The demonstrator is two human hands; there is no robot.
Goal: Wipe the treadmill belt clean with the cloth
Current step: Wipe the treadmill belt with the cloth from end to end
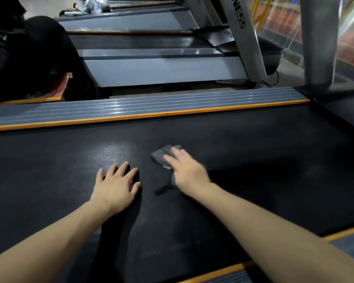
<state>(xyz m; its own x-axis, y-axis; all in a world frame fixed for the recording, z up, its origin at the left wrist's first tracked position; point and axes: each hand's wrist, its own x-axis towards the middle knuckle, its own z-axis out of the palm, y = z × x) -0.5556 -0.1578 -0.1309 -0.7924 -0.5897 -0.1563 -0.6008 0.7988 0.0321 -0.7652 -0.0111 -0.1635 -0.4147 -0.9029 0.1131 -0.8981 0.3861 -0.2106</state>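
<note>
Grey cloth (165, 156), folded, lying on the black treadmill belt (253, 160) near its middle, pressed flat under the right hand (185, 170); straight fingers (177, 153) spread across its near half, far corner showing beyond the fingertips. Left hand (116, 185): palm down on the belt just beside, fingers released and splayed, holding nothing. Pale sheen on the belt beyond the left hand. Grey ribbed side rail (131, 109) with orange edging along the far side; second treadmill (161, 66) beyond it.
</note>
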